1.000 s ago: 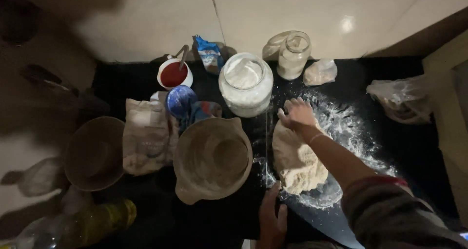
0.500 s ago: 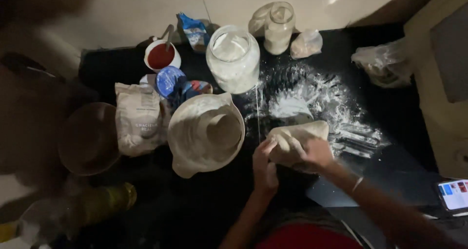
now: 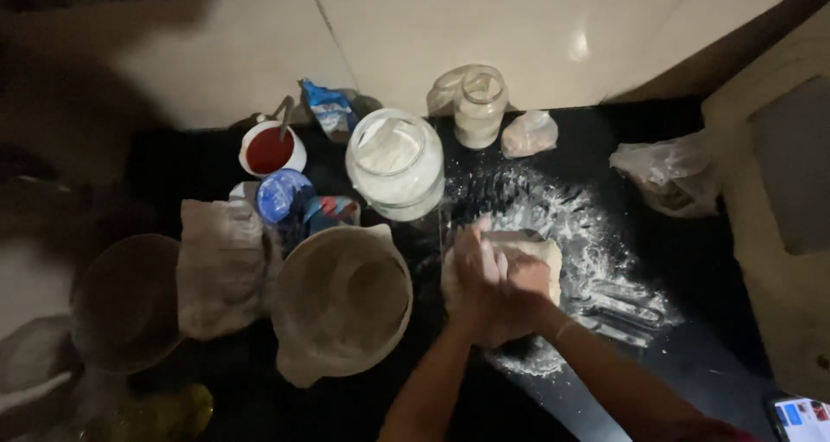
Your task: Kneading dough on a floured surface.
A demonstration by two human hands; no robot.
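Both hands, left hand (image 3: 474, 273) and right hand (image 3: 519, 288), pressed together on pale dough (image 3: 540, 253) at centre of floured black tabletop (image 3: 692, 260), fingers curled, holding dough. At 11 o'clock, large glass jar (image 3: 396, 161); further, blue crumpled packet (image 3: 328, 113). At 9 o'clock, beige bowl (image 3: 341, 302).

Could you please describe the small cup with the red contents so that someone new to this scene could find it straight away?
Start at the black counter and go to its back edge by the pale wall, left of the big glass jar of white powder. The cup stands there, just behind a blue lid. It alone is a white-rimmed round cup filled with red, with a utensil handle sticking out.
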